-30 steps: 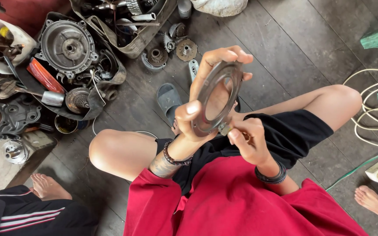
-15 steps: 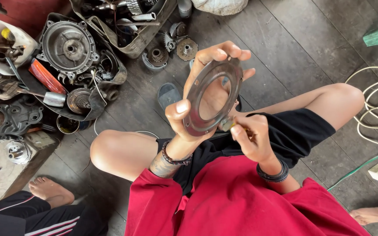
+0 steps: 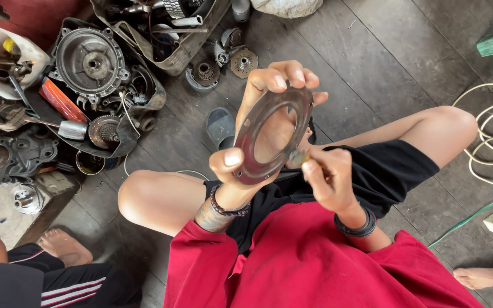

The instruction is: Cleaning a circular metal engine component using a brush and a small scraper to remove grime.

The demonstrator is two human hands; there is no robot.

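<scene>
Dark floorboards (image 3: 372, 63) lie under you while your left hand (image 3: 258, 122) grips the metal ring (image 3: 272, 134) edgewise and your right hand (image 3: 329, 179) pinches a small tool at its rim, so a slip could drop the ring toward the engine parts (image 3: 89, 63) beyond.

No packages, labels, signs or screens (none visible anywhere)

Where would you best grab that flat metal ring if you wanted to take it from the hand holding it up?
Probably by the bare right stretch of the metal ring, coming in from its upper right. It is a thin, flat band tilted on edge, so a pinch across its two faces suits it. The left hand already covers the top edge and the lower left, and the right hand sits by the lower right edge.
</scene>
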